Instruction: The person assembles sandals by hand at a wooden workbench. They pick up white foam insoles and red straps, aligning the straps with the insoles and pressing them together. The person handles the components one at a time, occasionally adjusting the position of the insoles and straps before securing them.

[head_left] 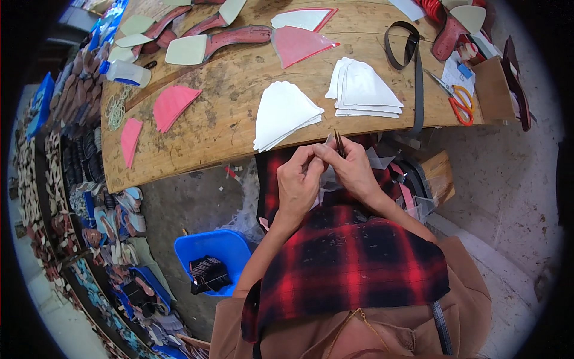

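Small, thin, whitish piece (329,139) pinched at meeting fingertips of left hand (299,178) and right hand (357,175), with dark, slim, twin-pointed tool (339,143) gripped in right.

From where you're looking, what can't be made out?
In the head view:
Anything in the left hand: covered by fingers.
Dark pointed tool: lower part hidden by the right hand.
Black bundle in blue bin: too small to identify.
White sheet: cut off by the top edge.

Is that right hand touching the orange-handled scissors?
Apart. The head view shows the scissors on the wooden table, a clear gap away from the right hand.
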The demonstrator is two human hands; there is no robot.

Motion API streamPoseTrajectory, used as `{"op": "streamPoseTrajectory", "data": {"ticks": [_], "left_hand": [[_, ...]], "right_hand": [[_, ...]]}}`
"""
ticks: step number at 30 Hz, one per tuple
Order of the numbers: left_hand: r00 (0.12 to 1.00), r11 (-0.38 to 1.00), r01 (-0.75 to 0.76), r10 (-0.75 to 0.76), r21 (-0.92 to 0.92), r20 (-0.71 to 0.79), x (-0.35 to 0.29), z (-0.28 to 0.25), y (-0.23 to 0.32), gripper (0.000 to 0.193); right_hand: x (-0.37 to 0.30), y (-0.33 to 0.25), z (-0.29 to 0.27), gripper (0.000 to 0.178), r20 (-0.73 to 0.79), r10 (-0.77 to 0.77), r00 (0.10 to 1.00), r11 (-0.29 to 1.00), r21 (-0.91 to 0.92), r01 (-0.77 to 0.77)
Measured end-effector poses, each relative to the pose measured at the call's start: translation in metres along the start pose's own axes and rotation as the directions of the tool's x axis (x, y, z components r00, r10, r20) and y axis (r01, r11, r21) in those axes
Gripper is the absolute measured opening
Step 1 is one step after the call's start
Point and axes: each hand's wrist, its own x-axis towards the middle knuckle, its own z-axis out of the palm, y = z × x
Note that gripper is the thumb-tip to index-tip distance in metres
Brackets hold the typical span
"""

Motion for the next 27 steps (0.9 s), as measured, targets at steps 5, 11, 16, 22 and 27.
{"op": "streamPoseTrajectory", "data": {"ticks": [5,11,16,22,27], "left_hand": [[0.974,0.809,0.199,-0.227,-0.553,0.018,0.008,-0.009,-0.014,0.02],[0.954,0.846,-0.029,-0.135,-0.533,-0.266,0.032,-0.05,-0.015,0.018],[0.817,0.752,-0.34,-0.06,-0.564,-0.573,0.041,-0.108,-0.006,0.014],[0.983,0.838,0.046,-0.136,-0.544,-0.125,0.031,-0.082,0.001,0.019],[0.98,0.744,0.199,-0.172,-0.638,0.105,0.021,-0.02,0.001,0.022]], "right_hand": [[-0.001,0.004,0.003,0.029,0.044,-0.075,0.996,0.997,0.004,0.075],[-0.02,0.01,-0.007,0.027,-0.115,-0.175,0.978,0.942,-0.307,0.133],[-0.053,0.06,-0.081,0.023,-0.394,-0.132,0.91,0.882,-0.465,-0.073],[-0.069,0.006,-0.122,0.033,-0.117,-0.076,0.99,0.556,-0.829,-0.055],[-0.019,-0.051,-0.03,0.034,0.081,-0.425,0.902,0.767,-0.497,0.406]]}}
